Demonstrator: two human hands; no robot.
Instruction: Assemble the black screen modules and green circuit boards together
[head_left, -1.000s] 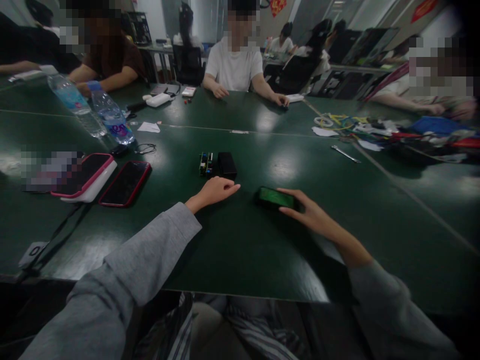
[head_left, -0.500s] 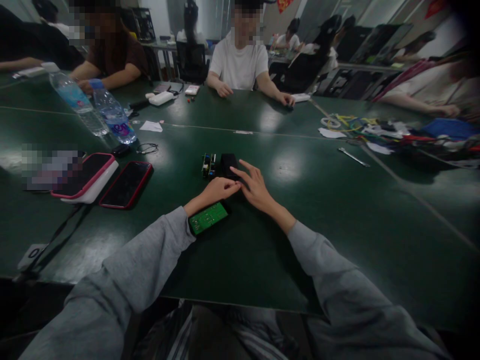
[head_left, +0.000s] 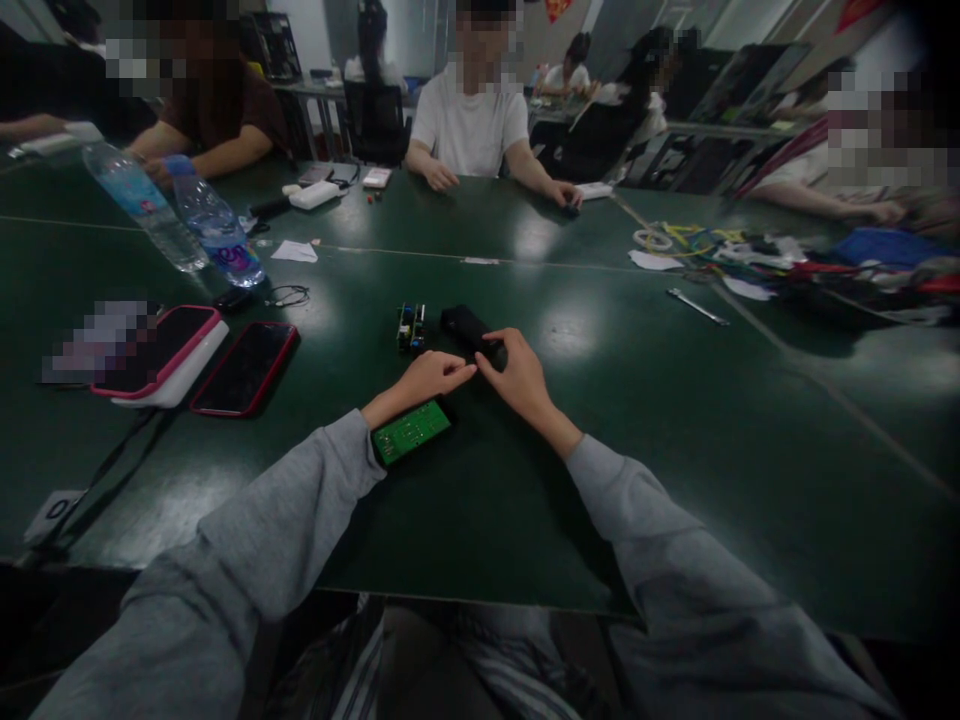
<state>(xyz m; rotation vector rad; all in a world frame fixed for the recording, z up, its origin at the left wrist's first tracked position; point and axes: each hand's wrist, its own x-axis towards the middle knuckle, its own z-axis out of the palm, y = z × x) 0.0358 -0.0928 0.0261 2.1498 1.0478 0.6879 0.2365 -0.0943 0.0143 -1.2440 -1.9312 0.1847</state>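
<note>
A black plastic case (head_left: pixel 463 326) lies slanted on the table in front of my hands. My right hand (head_left: pixel 519 372) curls its thumb and fingers round the near right end of this case. Pointing right, my left hand (head_left: pixel 435 374) is closed, thumb and fingertips together beside my right thumb; whatever they pinch is hidden or too small to make out. Under my left wrist lies a green circuit board (head_left: pixel 411 432) in a dark tray-like shell, partly covered by the wrist. Just beyond my left hand stands a small board with electronic components (head_left: pixel 411 328).
To the left are a red-edged phone (head_left: pixel 246 368), a pink-cased phone (head_left: pixel 161 350) and two water bottles (head_left: pixel 225 240) (head_left: pixel 142 205). A wrench (head_left: pixel 697 307) and tangled cables (head_left: pixel 697 242) lie on the right. A person in white (head_left: pixel 472 125) sits opposite.
My right hand's spread fingers have curled in round the black case, which has turned to a slant with its near end toward the right. My left hand keeps its closed pose.
</note>
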